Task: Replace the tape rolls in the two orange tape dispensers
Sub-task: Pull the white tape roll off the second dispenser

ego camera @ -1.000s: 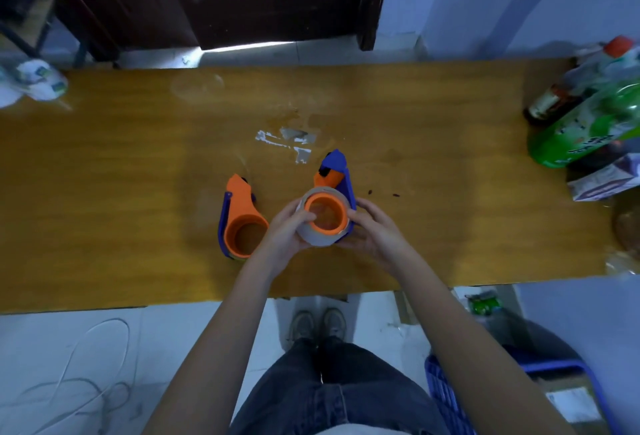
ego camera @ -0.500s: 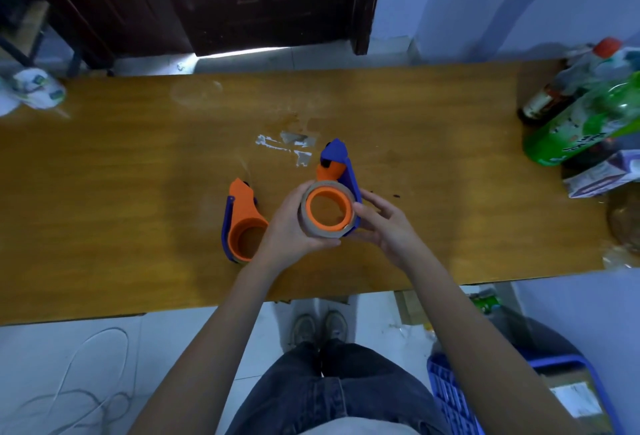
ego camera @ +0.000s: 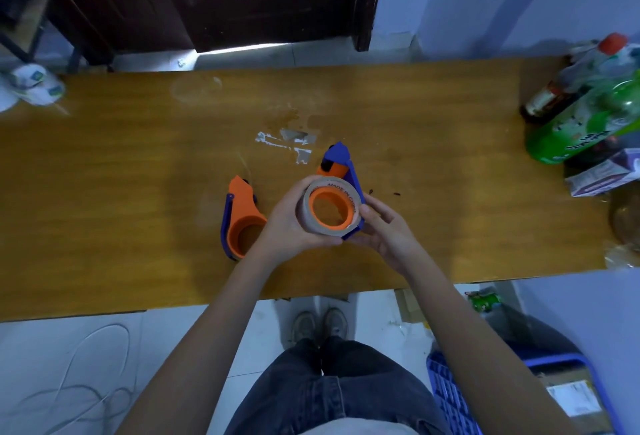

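Above the wood table [ego camera: 104,192], L hand [ego camera: 291,223] & R hand [ego camera: 384,227] both grip one orange tape holder [ego camera: 341,171] w/ a tape roll [ego camera: 311,216] on it, 2nd holder [ego camera: 242,220] lying just left, empty.

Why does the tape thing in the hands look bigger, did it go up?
Yes. The held dispenser with its tape roll has risen off the table toward the camera; the other dispenser stays put.

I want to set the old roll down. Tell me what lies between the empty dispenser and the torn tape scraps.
Head view: only bare table lies between the empty dispenser and the scraps; nothing stands in that stretch.
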`<move>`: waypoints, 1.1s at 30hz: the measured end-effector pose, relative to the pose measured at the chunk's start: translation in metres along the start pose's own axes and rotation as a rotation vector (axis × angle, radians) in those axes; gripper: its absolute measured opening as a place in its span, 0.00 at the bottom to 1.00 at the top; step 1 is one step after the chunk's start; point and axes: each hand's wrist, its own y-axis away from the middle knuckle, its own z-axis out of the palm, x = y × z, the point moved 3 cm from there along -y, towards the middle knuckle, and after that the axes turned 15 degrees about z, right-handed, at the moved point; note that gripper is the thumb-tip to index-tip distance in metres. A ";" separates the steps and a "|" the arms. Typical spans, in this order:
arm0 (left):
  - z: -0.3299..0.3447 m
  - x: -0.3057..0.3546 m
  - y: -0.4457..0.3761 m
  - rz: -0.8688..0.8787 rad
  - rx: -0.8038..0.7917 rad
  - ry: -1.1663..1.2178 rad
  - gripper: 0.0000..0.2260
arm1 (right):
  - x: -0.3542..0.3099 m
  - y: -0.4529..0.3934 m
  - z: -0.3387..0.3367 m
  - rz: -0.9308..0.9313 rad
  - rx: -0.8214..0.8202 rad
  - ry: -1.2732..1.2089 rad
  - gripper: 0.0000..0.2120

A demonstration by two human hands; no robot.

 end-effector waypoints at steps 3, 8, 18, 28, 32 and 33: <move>-0.002 -0.001 -0.002 0.000 -0.009 0.009 0.45 | 0.003 -0.002 0.001 0.004 -0.042 0.003 0.44; -0.005 0.002 -0.008 0.039 -0.010 0.073 0.44 | 0.001 -0.002 0.005 0.008 -0.164 -0.042 0.48; -0.026 0.026 -0.009 0.052 0.344 0.543 0.46 | 0.011 -0.008 0.007 0.048 -0.212 -0.183 0.49; -0.008 -0.002 0.023 -0.199 0.364 0.583 0.40 | 0.017 -0.010 0.014 0.076 -0.130 -0.264 0.27; -0.006 0.000 0.023 -0.169 0.368 0.475 0.44 | 0.021 -0.011 0.019 0.138 0.022 -0.115 0.15; -0.007 0.000 0.023 -0.159 0.362 0.453 0.45 | 0.022 -0.012 0.018 0.140 0.094 0.004 0.12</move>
